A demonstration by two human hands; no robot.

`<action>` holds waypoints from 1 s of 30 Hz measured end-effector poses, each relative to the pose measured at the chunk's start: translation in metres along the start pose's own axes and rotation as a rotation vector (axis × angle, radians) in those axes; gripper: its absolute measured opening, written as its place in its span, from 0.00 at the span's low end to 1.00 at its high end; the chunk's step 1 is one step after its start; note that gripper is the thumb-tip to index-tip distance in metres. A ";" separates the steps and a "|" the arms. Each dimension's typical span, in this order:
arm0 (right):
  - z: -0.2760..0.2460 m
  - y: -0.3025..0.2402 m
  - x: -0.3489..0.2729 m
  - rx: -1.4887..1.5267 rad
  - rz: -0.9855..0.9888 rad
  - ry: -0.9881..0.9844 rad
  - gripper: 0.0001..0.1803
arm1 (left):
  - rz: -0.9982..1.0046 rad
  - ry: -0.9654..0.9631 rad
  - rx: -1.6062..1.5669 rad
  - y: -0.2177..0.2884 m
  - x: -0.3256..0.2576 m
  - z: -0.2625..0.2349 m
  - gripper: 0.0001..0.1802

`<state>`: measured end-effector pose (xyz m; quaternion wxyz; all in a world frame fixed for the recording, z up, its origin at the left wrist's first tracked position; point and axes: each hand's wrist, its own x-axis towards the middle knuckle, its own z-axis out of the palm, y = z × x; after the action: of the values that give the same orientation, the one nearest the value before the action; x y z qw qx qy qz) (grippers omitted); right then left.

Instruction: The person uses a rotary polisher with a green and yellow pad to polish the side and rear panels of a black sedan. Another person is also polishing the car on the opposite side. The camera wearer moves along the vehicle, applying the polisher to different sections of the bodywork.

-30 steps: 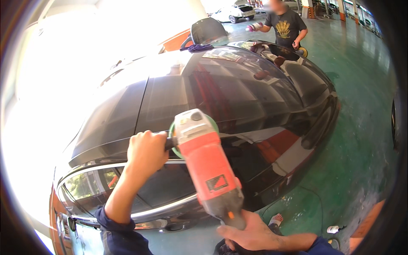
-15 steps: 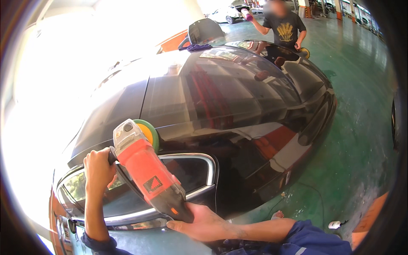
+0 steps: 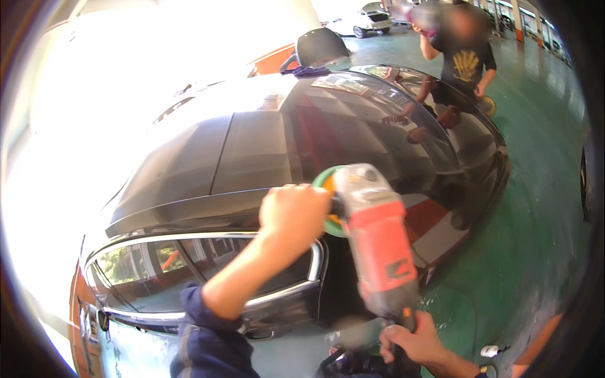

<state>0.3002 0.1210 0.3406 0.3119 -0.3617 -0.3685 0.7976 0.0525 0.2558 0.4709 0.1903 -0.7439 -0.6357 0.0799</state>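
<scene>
I hold a red and black power polisher (image 3: 381, 246) with a silver head over the side of a glossy black car (image 3: 252, 151). My left hand (image 3: 293, 217) is closed round its black side handle near the head. Lower right, my right hand (image 3: 416, 340) grips the dark rear end of the body. A green and yellow polishing pad (image 3: 322, 179) faces the bodywork by the roof edge, above the rear end of the chrome-framed side window (image 3: 208, 264). Whether the pad touches the paint is hidden behind the tool and my hand.
A co-worker (image 3: 465, 63) stands beyond the car's far right end, one hand raised, a yellow disc (image 3: 487, 106) by the other. A purple cloth (image 3: 305, 72) lies on the roof's far side. A white bottle (image 3: 490, 351) and a cable are on the green floor (image 3: 535, 208).
Both hands have carried the polisher right along the car, from above the side window to its rear corner. The view has shifted slightly, and the co-worker's raised hand is nearer the head.
</scene>
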 end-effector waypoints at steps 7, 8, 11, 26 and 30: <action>-0.004 0.033 -0.015 -0.032 -0.028 0.042 0.08 | 0.123 0.047 -0.050 0.011 -0.007 0.013 0.03; 0.006 0.034 -0.011 -0.071 -0.044 0.007 0.08 | 0.068 0.075 -0.054 -0.004 -0.020 0.009 0.02; 0.060 0.028 0.005 -0.177 -0.070 -0.069 0.08 | -0.085 0.103 -0.061 -0.068 -0.064 0.002 0.05; 0.382 -0.004 0.126 -0.503 -0.145 -0.725 0.28 | -0.734 0.282 0.020 -0.404 -0.299 0.009 0.05; 0.408 -0.017 0.133 -0.544 -0.170 -0.757 0.32 | -0.832 0.247 -0.086 -0.434 -0.315 0.017 0.06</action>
<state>-0.0971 0.0837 0.4989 0.1136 -0.0827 -0.6802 0.7194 -0.4075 0.0032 0.5838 0.2497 -0.4355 -0.8565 -0.1195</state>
